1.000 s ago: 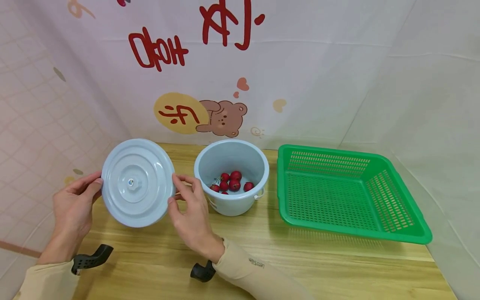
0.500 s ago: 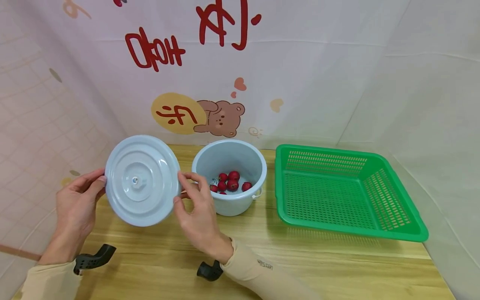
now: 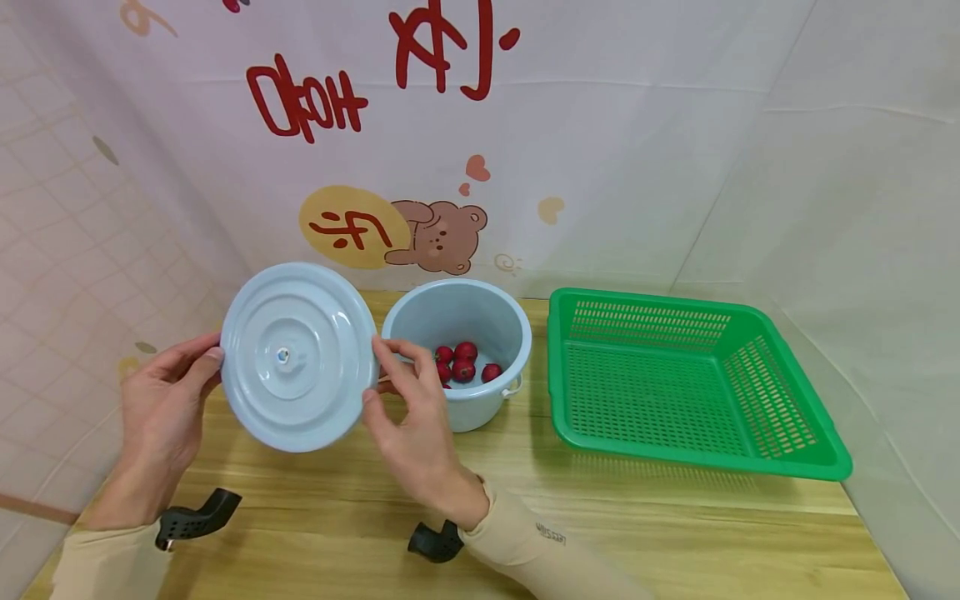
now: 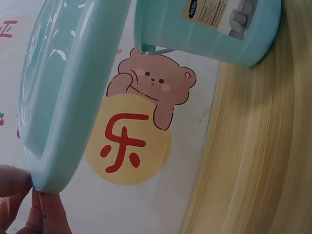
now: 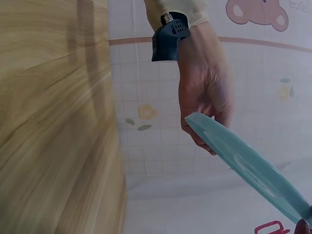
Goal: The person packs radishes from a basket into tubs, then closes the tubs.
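Observation:
A pale blue round lid point(image 3: 300, 396) with a small knob in its middle is held up tilted above the table, its knobbed face toward the head camera. My left hand point(image 3: 161, 408) pinches its left edge. At the opposite edge my right hand point(image 3: 420, 425) pinches it between thumb and fingers. In the left wrist view the lid point(image 4: 63, 107) shows edge-on, with the bucket apart from it. The matching bucket point(image 3: 480, 410) stands uncovered just behind my right hand, which hides part of it. Several small round red fruits point(image 3: 464, 369) lie on its bottom.
To the right of the bucket stands a green rectangular plastic basket point(image 3: 652, 450) with slotted walls and nothing inside. A wooden table point(image 3: 600, 542) carries everything. Printed cloth point(image 3: 622, 133) hangs close behind the table and along its sides.
Both hands have carried the lid to the right and slightly up, closer to the bucket. The grip on the lid's edges stays the same. Bucket and basket appear shifted slightly left.

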Available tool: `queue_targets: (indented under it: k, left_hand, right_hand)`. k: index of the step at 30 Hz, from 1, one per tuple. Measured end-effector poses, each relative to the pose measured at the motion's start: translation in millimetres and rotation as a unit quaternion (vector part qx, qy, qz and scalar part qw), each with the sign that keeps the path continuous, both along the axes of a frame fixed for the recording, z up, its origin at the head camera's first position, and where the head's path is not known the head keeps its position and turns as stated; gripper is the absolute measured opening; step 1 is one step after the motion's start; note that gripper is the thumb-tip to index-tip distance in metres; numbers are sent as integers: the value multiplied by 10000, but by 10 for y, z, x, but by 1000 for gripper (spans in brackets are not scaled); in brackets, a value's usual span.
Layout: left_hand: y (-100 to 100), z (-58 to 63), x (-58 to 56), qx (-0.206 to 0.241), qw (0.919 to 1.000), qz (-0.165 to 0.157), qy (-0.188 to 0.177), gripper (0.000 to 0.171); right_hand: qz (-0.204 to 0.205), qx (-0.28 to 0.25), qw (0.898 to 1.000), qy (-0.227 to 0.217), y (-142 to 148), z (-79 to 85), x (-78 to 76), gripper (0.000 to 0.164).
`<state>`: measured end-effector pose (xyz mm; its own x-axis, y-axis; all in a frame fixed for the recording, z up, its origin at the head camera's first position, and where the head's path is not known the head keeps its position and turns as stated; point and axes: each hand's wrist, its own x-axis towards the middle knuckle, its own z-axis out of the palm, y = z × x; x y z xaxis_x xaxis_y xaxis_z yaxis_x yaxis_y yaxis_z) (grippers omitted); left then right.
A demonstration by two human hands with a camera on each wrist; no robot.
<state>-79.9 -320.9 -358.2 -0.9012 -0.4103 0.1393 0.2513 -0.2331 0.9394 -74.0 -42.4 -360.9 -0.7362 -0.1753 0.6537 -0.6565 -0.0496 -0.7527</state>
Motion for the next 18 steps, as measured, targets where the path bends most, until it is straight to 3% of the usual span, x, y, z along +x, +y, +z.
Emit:
queue_targets:
  k: [18]
  left_hand:
    - [234,81,-26,53,9998,-207,48,34]
  right_hand:
    - [-33,-215,9995,-240,285,63,-29,54]
